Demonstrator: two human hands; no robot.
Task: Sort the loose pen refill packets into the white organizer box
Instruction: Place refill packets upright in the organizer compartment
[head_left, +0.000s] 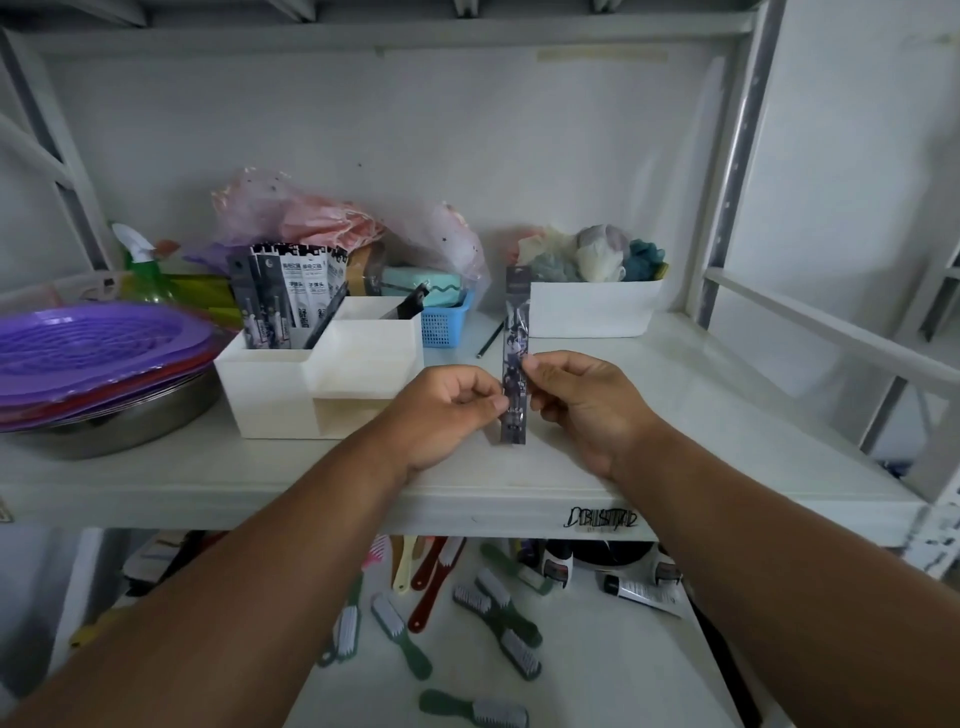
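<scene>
Pinching one upright refill packet (515, 358) between them, left hand (441, 410) and right hand (582, 405) hold it above the shelf (675, 441) — best carried left and slid vertically beside the packets standing (291, 296) in the white organizer box (311, 384) — rear compartment.

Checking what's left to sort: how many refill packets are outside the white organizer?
1: the packet pinched upright between the left hand and right hand, right of the white organizer box. Others stand inside it; more may be hidden behind clutter.
</scene>
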